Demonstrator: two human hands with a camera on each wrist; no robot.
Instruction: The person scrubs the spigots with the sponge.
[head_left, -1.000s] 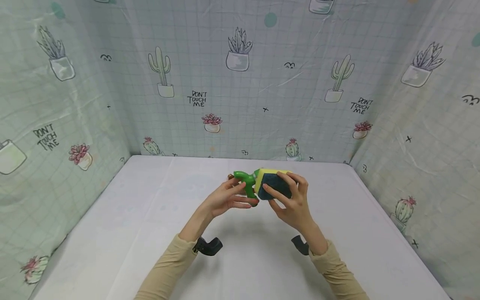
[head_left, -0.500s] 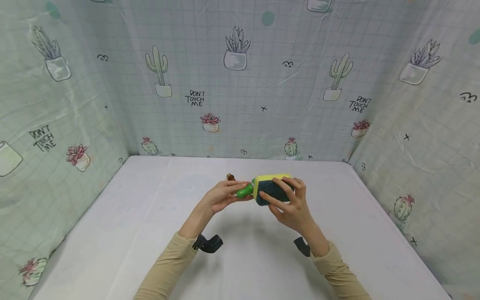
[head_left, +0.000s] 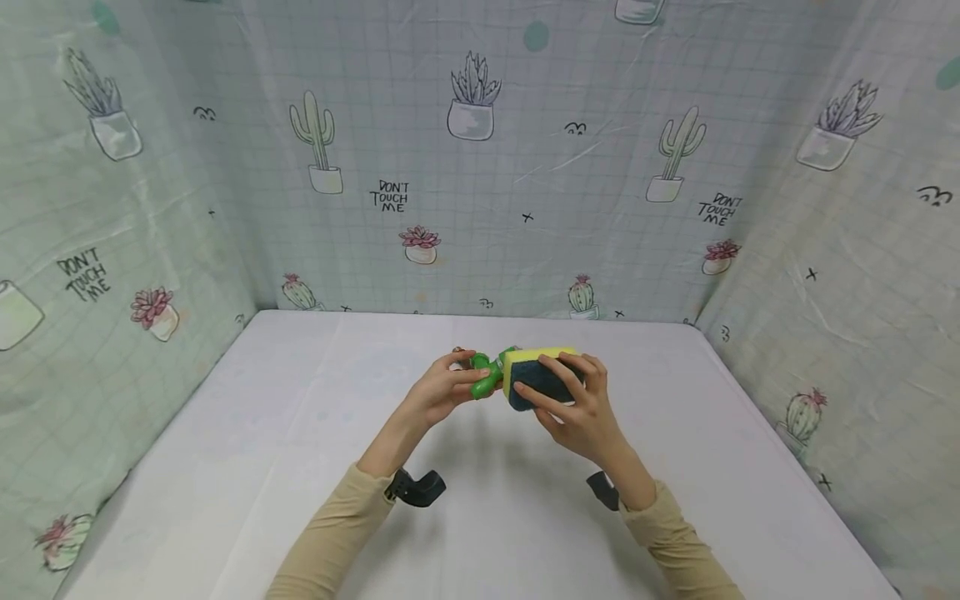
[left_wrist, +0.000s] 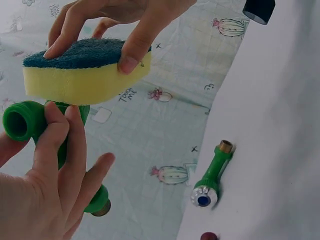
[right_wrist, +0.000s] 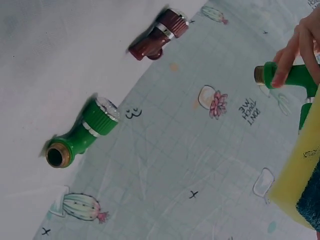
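My left hand holds a green angle valve between thumb and fingers, above the table. The left wrist view shows its round green opening beside the fingers and a brass-tipped end below them; a brass threaded end also shows in the right wrist view, on the held valve. My right hand grips a sponge, yellow with a dark blue-green scouring side. From the left wrist, the yellow face of the sponge lies right against the valve's upper part, which it partly hides.
Another green valve with a brass end lies on the white table. In the right wrist view a dark red valve lies near a green valve. Cactus-printed cloth stands behind and at both sides.
The green valve has turned in my left hand; its stem, pointing downward a second ago, now angles toward the camera. My right hand and the sponge have shifted slightly lower and left.
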